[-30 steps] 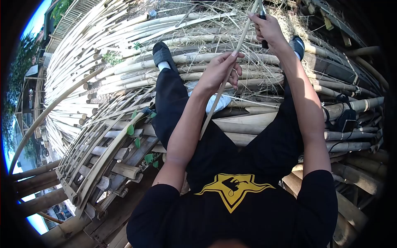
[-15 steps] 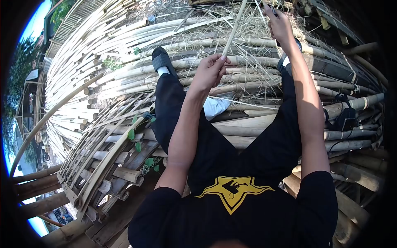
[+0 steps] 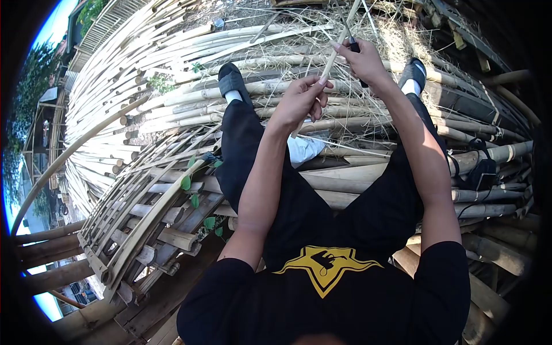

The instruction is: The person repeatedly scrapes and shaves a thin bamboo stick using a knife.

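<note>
A long pale bamboo strip (image 3: pixel 353 14) runs up and away from my left hand (image 3: pixel 299 102), which pinches it between thumb and fingers. A short end of it shows below that hand. My right hand (image 3: pixel 364 63) is closed around the black handle of a knife (image 3: pixel 353 44), just right of and beyond my left hand. The narrow blade points away from me, close beside the strip. My right thumb lies at the strip; whether the blade touches it I cannot tell.
Thin shavings (image 3: pixel 379 34) cover the ground beyond my hands. Bamboo poles (image 3: pixel 190 98) lie stacked ahead and to the left. A slatted bamboo frame (image 3: pixel 155 207) is at my left, a white bag (image 3: pixel 305 150) between my legs. A black strapped item (image 3: pixel 482 171) rests on poles at right.
My right hand has come down and left with the knife, from farther out to beside the strip near my left hand. My left hand has shifted slightly right, still holding the strip.
</note>
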A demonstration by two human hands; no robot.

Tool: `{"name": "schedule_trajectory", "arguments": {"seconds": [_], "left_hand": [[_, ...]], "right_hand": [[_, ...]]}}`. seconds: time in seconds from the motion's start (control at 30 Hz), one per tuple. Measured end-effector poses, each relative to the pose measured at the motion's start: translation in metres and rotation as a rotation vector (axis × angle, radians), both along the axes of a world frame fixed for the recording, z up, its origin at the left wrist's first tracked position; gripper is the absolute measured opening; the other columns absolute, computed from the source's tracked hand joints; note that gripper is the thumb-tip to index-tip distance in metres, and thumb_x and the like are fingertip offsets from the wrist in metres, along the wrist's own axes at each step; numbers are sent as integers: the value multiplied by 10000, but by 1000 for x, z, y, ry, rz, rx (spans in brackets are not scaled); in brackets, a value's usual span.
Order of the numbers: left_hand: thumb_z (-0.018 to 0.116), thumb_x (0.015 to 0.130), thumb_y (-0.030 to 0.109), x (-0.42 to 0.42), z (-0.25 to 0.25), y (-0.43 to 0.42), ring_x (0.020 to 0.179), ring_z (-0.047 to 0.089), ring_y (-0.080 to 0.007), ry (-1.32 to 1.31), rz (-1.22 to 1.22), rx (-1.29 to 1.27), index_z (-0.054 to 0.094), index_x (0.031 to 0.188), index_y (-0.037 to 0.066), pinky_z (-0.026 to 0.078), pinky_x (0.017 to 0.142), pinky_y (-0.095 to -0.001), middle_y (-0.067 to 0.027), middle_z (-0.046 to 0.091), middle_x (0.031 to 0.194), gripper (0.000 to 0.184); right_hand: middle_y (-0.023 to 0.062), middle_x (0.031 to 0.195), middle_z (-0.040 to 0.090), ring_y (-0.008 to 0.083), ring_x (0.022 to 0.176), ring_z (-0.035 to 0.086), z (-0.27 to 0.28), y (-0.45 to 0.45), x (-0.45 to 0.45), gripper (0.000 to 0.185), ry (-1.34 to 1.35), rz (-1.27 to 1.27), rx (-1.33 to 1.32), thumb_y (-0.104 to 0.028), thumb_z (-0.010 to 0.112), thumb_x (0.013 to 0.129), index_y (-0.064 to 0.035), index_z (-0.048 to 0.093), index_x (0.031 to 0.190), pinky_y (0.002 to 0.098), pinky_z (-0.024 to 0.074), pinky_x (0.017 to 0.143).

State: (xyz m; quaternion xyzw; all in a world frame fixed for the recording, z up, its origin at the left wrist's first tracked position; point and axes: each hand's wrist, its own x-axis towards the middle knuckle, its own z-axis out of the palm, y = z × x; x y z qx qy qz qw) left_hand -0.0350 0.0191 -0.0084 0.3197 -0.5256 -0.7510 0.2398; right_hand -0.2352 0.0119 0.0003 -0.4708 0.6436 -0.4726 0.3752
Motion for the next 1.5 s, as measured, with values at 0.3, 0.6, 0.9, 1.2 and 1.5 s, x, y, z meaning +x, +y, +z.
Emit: {"name": "schedule_trajectory", "arguments": {"seconds": [0.3, 0.6, 0.9, 1.2, 1.5], "left_hand": [[484, 990, 241, 7, -7, -9, 411, 316, -3, -114, 125, -107, 590, 1007, 27, 226, 371, -172, 54, 455, 600, 240], [491, 984, 208, 18, -16, -25, 438, 313, -6, -74, 290, -155, 598, 1008, 29, 222, 387, -183, 60, 437, 611, 211], [509, 968, 178, 16, -7, -18, 460, 296, -15, 43, 313, -77, 606, 981, 4, 222, 396, -199, 65, 390, 584, 200], [481, 985, 166, 39, 6, -2, 417, 253, -4, 80, 215, 1, 560, 1098, -8, 182, 367, -183, 57, 375, 601, 222], [455, 1000, 224, 23, -2, -9, 395, 259, -25, 147, 251, 86, 537, 1047, 11, 173, 350, -196, 48, 362, 583, 233]], "right_hand": [[46, 583, 497, 184, 496, 476, 7, 9, 2, 445, 454, 43, 18, -441, 506, 941, -22, 554, 802, 358, 368, 494], [210, 696, 604, 410, 702, 595, 0, 24, 23, 468, 784, 330, -2, -437, 424, 960, -17, 605, 862, 481, 473, 664], [188, 644, 554, 400, 628, 538, -11, 14, 11, 386, 824, 378, -180, -401, 442, 955, -52, 560, 837, 469, 407, 573], [252, 801, 645, 410, 795, 633, -3, -20, -119, 538, 933, -152, 65, -460, 370, 970, -11, 656, 898, 479, 473, 704], [200, 666, 532, 365, 598, 466, -1, 15, 8, 404, 670, 371, -134, -360, 462, 966, 14, 567, 856, 426, 389, 589]]}}
